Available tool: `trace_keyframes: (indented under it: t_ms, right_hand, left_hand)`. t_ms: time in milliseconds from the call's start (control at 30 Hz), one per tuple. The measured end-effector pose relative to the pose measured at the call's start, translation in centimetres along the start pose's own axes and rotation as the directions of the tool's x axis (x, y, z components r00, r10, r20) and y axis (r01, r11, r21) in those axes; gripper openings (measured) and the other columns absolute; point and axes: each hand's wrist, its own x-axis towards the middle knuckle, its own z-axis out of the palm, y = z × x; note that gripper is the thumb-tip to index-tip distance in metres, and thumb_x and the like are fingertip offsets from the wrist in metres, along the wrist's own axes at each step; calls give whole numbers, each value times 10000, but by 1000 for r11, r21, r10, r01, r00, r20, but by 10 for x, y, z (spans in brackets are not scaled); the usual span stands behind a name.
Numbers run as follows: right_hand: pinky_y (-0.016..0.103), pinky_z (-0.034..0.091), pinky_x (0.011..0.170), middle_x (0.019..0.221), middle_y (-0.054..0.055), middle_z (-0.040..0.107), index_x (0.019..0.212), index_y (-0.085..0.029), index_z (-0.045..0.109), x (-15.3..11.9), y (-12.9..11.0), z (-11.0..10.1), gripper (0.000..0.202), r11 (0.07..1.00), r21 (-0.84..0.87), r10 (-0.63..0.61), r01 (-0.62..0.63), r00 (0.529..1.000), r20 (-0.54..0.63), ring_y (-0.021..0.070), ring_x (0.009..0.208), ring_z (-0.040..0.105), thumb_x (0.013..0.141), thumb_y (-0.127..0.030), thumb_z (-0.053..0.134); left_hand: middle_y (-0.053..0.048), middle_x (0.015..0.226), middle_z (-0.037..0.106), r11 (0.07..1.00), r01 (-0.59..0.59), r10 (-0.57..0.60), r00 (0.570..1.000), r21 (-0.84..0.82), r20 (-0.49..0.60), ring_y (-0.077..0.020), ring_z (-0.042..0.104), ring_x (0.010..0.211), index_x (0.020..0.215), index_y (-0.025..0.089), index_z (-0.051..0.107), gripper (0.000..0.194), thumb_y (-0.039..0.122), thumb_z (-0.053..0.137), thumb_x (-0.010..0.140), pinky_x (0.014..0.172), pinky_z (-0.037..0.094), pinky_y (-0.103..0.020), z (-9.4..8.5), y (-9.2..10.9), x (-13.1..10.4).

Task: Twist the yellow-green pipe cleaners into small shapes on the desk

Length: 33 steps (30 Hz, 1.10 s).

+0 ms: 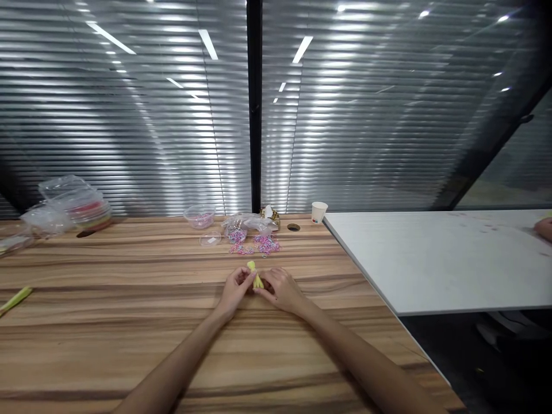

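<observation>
head view: both hands meet over the wooden table (pixel 129 322), forearms coming in from the near edge. left hand (pixel 235 290) has its fingers curled in, tips pinching the yellow piece (pixel 255 275) from its left side. right hand (pixel 281 289) is curled the same way, fingertips closed on the lower end of that piece from the right. the piece stands roughly upright between the two sets of fingertips, top end poking out above them. too small to tell what it is made of.

just beyond the hands: a scatter of pink and blue loops (pixel 261 245) loose on the table. beyond that, a clear plastic bag (pixel 241 224) with more loops inside, touching the scatter. left of the bag, a small clear bowl (pixel 199 217) with pinkish contents, and a clear lid (pixel 210 238) lying flat just in front of it. right of the bag, a round hole (pixel 294 227) in the tabletop, then a paper cup (pixel 319 212) upright at the table's far right corner.

far left of the left hand: a stack of clear bags (pixel 69 207) with coloured contents, near the blinds. near left edge: a yellow-green strip (pixel 15 299) lying flat, well apart from the hands.

right of the right hand: a white table (pixel 431 259) butted against the wooden one. another person's hand (pixel 544 228) shows at its far right edge; state cannot be told.
</observation>
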Motion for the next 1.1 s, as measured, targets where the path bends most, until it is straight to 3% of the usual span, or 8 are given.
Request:
trace_keyframes:
  t_ms: [367, 600, 900, 1100]
  right_hand:
    - [259, 328, 646, 692, 33, 536, 723, -154, 486, -1, -1, 0, 288, 999, 11, -35, 35, 999, -13, 149, 685, 469, 810, -429, 491]
    - [264, 340, 663, 687, 33, 534, 706, -159, 474, -1, 1, 4, 129, 999, -2, -46, 46, 999, -23, 149, 681, 465, 806, -241, 479]
    - [270, 359, 680, 764, 55, 559, 793, -152, 508, -1, 4, 5, 152, 999, 40, -2, 2, 1000, 9, 161, 729, 488, 863, -249, 414]
    - [260, 362, 671, 809, 61, 571, 833, -153, 517, 0, 5, 3, 171, 994, 105, 13, -17, 999, 37, 156, 742, 497, 876, -268, 397]
  left_hand:
    - [30, 607, 474, 1000, -4, 4, 1000, 30, -3, -86, 447, 581, 664, 142, 473, 294, 386, 637, 654, 552, 350, -193, 0, -2, 1]
    - [19, 632, 515, 1000, 10, -10, 1000, -14, 8, -101, 497, 614, 681, 140, 482, 281, 326, 681, 614, 591, 395, -207, 0, 1, -1]
    - [-3, 694, 577, 993, 24, -25, 1000, -114, 0, -124, 556, 661, 835, 138, 512, 367, 269, 719, 562, 655, 458, -253, 2, 1, 0]
    - [-10, 698, 574, 995, 10, -12, 1000, -99, -14, -122, 548, 653, 812, 134, 522, 345, 283, 718, 569, 640, 457, -247, 1, 0, 0]
